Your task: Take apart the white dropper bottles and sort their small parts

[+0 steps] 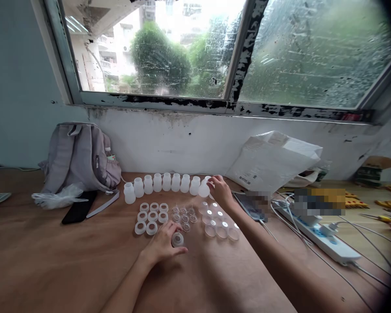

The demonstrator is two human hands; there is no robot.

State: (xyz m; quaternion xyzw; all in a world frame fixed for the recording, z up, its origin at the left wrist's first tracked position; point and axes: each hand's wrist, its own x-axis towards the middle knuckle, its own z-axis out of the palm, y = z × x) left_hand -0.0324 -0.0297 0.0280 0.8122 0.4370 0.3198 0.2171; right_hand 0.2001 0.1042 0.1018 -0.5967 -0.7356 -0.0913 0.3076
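Observation:
On the brown table lies a spread of small plastic parts. A row of white bottles (157,183) stands at the back. In front lie white rings (152,214), small clear pieces (183,216) and clear caps (220,227). My left hand (162,247) rests near the front, its fingers closed on a small clear nipple-like piece (177,239). My right hand (220,191) reaches to the right end of the row and grips a white bottle (204,188), tilted off upright.
A grey backpack (81,157) leans at the back left, with a crumpled plastic bag (57,198) and a black phone (79,208) beside it. At right lie a white parcel bag (273,161), a second phone (249,206), a power strip (326,242) and cables.

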